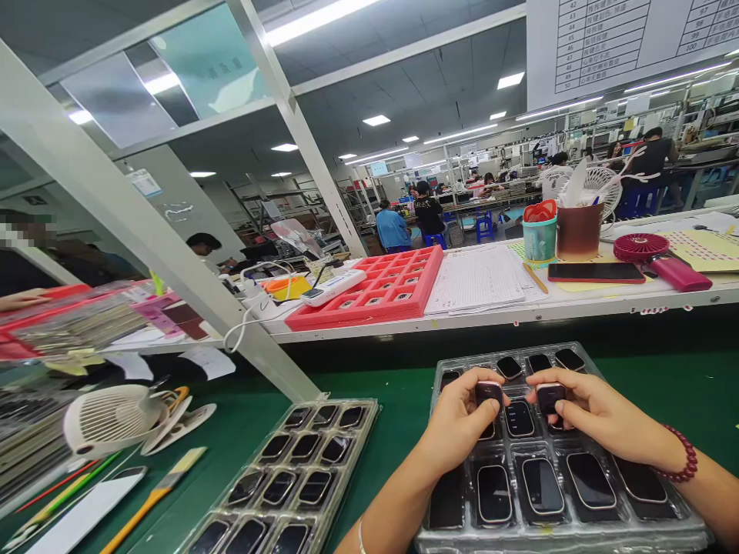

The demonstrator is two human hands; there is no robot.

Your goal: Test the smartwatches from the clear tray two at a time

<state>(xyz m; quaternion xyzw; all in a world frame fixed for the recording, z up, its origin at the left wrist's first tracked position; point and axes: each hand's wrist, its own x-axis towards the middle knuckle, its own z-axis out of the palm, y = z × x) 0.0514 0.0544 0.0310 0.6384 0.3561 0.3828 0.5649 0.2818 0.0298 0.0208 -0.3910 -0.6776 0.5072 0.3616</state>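
Left hand (459, 422), right hand (594, 408) pinching smartwatches (489, 394), plastic tray (566, 538) beneath

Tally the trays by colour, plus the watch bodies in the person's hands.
Clear plastic trays: 2
Red tray: 1
Watch bodies held in the left hand and right hand: 2
Total: 5
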